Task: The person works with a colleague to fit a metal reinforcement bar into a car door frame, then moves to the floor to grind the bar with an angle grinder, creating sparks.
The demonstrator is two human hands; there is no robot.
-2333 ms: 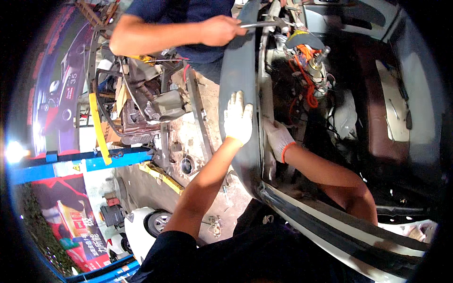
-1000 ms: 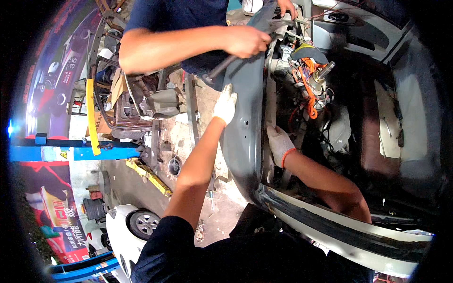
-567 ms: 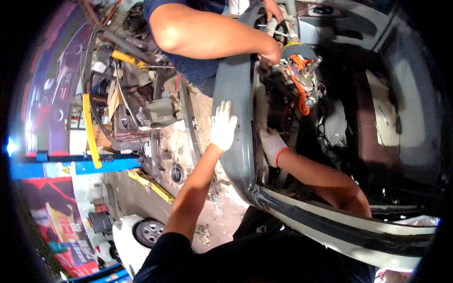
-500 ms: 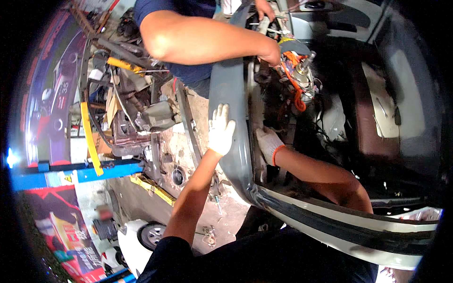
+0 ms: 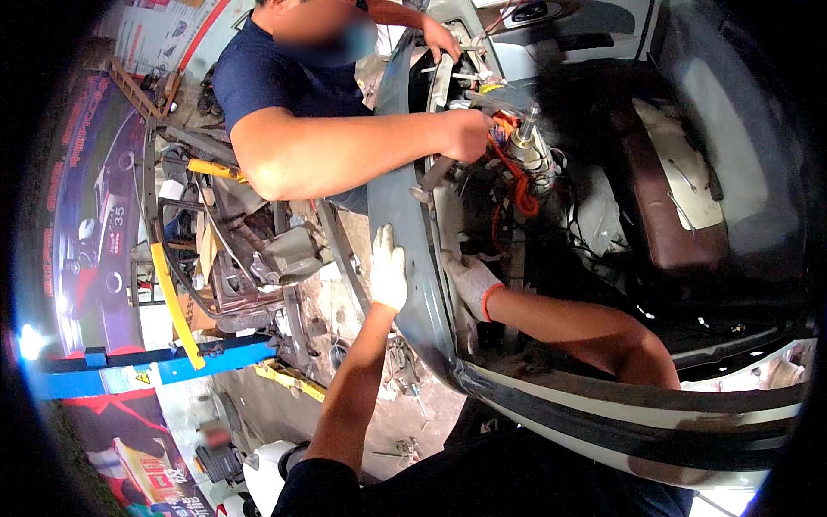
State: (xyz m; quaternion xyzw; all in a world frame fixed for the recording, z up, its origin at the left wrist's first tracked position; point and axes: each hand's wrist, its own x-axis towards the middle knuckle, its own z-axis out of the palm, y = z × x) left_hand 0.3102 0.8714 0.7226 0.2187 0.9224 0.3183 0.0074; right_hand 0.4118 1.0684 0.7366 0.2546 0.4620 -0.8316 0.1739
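Note:
A long grey car body panel (image 5: 401, 202) runs away from me through the middle of the view. My left hand (image 5: 389, 271), in a white knit glove, lies flat with fingers stretched on its outer side. On the inner side, my right hand (image 5: 472, 283) wears a white glove with an orange cuff. Its fingers close over the panel's inner metal edge, and the fingertips are partly hidden. Farther off, a co-worker's fist (image 5: 465, 136) holds a hammer-like tool (image 5: 433, 177) over the panel. The co-worker's other hand (image 5: 441, 39) rests at the panel's far end.
A bare steering column (image 5: 525, 129) with orange wiring (image 5: 519, 191) stands inside the car, before a brown seat (image 5: 676, 241). Nearer me curves a black-and-white body edge (image 5: 603, 422). Stripped car parts (image 5: 258, 258) and a blue lift arm (image 5: 172, 369) are at left.
My view has shifted, showing more of the co-worker. The co-worker's fist sits lower in the picture, and the hammer-like tool now shows. Both my hands remain on the panel, the left nearer its outer edge.

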